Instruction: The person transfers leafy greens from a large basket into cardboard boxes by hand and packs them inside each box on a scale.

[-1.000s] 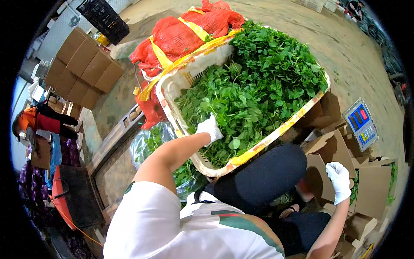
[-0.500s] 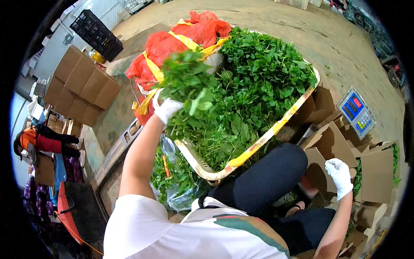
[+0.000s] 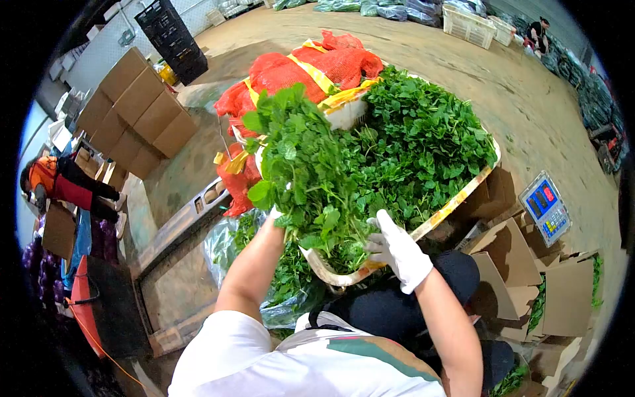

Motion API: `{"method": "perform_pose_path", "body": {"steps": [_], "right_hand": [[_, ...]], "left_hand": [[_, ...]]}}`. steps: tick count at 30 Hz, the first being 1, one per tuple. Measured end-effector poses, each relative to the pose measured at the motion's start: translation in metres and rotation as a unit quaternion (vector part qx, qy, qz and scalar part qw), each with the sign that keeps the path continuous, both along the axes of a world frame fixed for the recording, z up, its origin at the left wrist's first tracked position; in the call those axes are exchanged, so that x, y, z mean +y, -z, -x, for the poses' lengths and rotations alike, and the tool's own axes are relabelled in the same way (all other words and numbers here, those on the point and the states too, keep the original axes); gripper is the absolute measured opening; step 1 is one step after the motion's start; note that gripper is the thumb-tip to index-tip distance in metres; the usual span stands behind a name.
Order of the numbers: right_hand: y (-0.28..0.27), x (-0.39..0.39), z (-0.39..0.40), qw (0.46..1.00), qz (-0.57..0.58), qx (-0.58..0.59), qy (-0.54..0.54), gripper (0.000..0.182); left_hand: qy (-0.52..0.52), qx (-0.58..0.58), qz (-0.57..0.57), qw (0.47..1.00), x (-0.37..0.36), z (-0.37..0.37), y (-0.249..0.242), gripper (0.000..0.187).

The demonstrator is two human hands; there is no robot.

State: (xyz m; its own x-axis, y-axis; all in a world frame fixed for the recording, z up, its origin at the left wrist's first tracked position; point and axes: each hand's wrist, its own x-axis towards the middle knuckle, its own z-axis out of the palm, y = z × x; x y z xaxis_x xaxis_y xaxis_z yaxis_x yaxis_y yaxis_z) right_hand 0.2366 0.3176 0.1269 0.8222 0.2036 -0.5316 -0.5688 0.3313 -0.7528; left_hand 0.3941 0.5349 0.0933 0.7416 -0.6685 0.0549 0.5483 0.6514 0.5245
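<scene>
My left hand (image 3: 275, 214), in a white glove and mostly hidden by leaves, grips a large bunch of leafy greens (image 3: 297, 159). The bunch stands up over the near left corner of a white crate (image 3: 324, 270) with yellow tape along its rim. Loose greens (image 3: 430, 126) of the same kind fill that crate. My right hand (image 3: 400, 255), also gloved, is open with its fingers stretched out at the stem side of the bunch, above the crate's near rim.
Red mesh sacks (image 3: 278, 76) lie behind the crate. To the right are a scale display (image 3: 546, 205) and open cardboard boxes (image 3: 506, 258). A plastic bag (image 3: 225, 245) with greens sits at left. A person in an orange vest (image 3: 45, 173) bends over at far left; another person (image 3: 539, 36) is far back.
My left hand has brought the bunch nearer and turned it upright. My right hand has come from beside the boxes to the crate's near rim, and its fingers have opened. The view has shifted.
</scene>
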Motion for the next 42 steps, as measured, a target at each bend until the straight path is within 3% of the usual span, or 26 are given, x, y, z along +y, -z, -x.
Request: {"method": "perform_pose_path", "body": {"steps": [2,5,6,9,10,11,12,13,14,15,17,18,19,21,23,24,25,27,29,31,33,35,37,39,41,42], "right_hand": [[0.004,0.013,-0.008,0.989,-0.136,0.044,0.025,0.099],[-0.024,0.023,-0.003,0.990,-0.092,-0.015,0.103,0.096],[-0.025,0.023,-0.009,0.990,-0.023,-0.093,0.108,0.095],[-0.045,0.022,-0.009,0.988,-0.051,-0.123,0.073,0.089],[-0.024,0.021,-0.025,0.986,0.059,-0.111,0.111,0.084],[-0.019,0.024,-0.021,0.971,0.172,-0.058,0.154,0.059],[-0.013,0.017,-0.023,0.984,0.101,-0.099,0.107,0.060],[-0.002,0.010,-0.027,0.988,0.030,-0.140,0.061,0.063],[0.007,0.011,-0.027,0.982,0.050,-0.163,0.082,0.052],[0.004,0.013,-0.027,0.974,0.018,-0.206,0.089,0.047],[-0.018,0.008,-0.022,0.968,0.203,-0.145,0.031,0.040],[0.025,-0.006,-0.027,0.983,0.098,-0.141,0.062,0.034],[0.013,-0.002,-0.019,0.974,0.098,-0.168,0.120,0.033],[0.028,-0.011,-0.021,0.971,0.027,-0.182,0.152,0.034],[0.039,-0.023,-0.022,0.977,-0.054,-0.099,0.181,0.035],[0.033,-0.022,-0.021,0.972,-0.061,-0.109,0.198,0.035],[0.028,-0.020,-0.020,0.967,-0.068,-0.117,0.215,0.035],[0.021,-0.023,-0.018,0.945,-0.197,-0.125,0.227,0.043],[0.032,-0.033,-0.025,0.920,-0.276,-0.106,0.257,0.046],[0.017,-0.031,-0.029,0.898,-0.304,-0.187,0.256,0.043],[0.013,-0.036,-0.031,0.891,-0.316,-0.222,0.239,0.045],[0.016,-0.037,-0.034,0.883,-0.328,-0.234,0.239,0.046],[0.016,-0.034,-0.037,0.864,-0.379,-0.237,0.230,0.046],[0.019,-0.032,-0.037,0.878,-0.336,-0.228,0.252,0.047],[0.028,-0.035,-0.041,0.871,-0.365,-0.222,0.244,0.048],[0.025,-0.034,-0.041,0.863,-0.390,-0.213,0.239,0.049]], "left_hand": [[0.018,-0.001,0.010,1.000,-0.007,0.007,0.005,0.034],[0.047,-0.010,0.012,0.999,-0.016,0.014,0.011,0.036],[0.058,-0.014,0.010,0.998,-0.019,0.018,0.013,0.036],[0.098,-0.034,-0.011,0.994,-0.027,0.029,0.019,0.037],[0.112,-0.056,-0.034,0.992,-0.029,0.034,0.020,0.038],[0.119,-0.093,-0.092,0.984,-0.031,0.038,0.019,0.038],[0.118,-0.175,-0.337,0.918,-0.042,0.044,0.001,0.038],[0.151,-0.301,-0.413,0.846,-0.052,0.046,-0.009,0.036],[0.175,-0.424,-0.472,0.753,-0.063,0.048,-0.019,0.035],[0.162,-0.340,-0.372,0.849,-0.067,0.051,-0.005,0.034],[0.161,-0.139,-0.118,0.970,-0.077,0.057,0.023,0.034],[0.177,-0.238,-0.222,0.929,-0.078,0.060,0.007,0.034],[0.173,-0.379,-0.316,0.853,-0.082,0.062,-0.011,0.037],[0.133,-0.643,-0.467,0.592,-0.090,0.065,-0.047,0.045],[-0.014,-0.708,-0.379,0.595,-0.093,0.062,-0.037,0.053],[0.059,-0.654,-0.355,0.665,-0.098,0.059,-0.037,0.063],[0.129,-0.550,-0.287,0.774,-0.099,0.057,-0.038,0.066],[0.146,-0.515,-0.388,0.751,-0.097,0.044,-0.044,0.065],[0.163,-0.373,-0.296,0.864,-0.096,0.036,-0.070,0.062],[0.040,-0.250,-0.289,0.923,-0.092,0.023,-0.052,0.057],[0.020,-0.138,-0.397,0.907,-0.087,0.030,-0.050,0.054],[0.108,0.054,-0.281,0.952,-0.087,0.029,-0.001,0.051],[0.086,0.070,-0.324,0.940,-0.099,0.057,0.003,0.053],[0.158,-0.049,-0.242,0.956,-0.102,0.079,-0.004,0.054],[0.112,-0.085,-0.158,0.977,-0.097,0.096,-0.001,0.071],[0.112,-0.099,-0.182,0.972,-0.099,0.100,-0.006,0.073]]}}
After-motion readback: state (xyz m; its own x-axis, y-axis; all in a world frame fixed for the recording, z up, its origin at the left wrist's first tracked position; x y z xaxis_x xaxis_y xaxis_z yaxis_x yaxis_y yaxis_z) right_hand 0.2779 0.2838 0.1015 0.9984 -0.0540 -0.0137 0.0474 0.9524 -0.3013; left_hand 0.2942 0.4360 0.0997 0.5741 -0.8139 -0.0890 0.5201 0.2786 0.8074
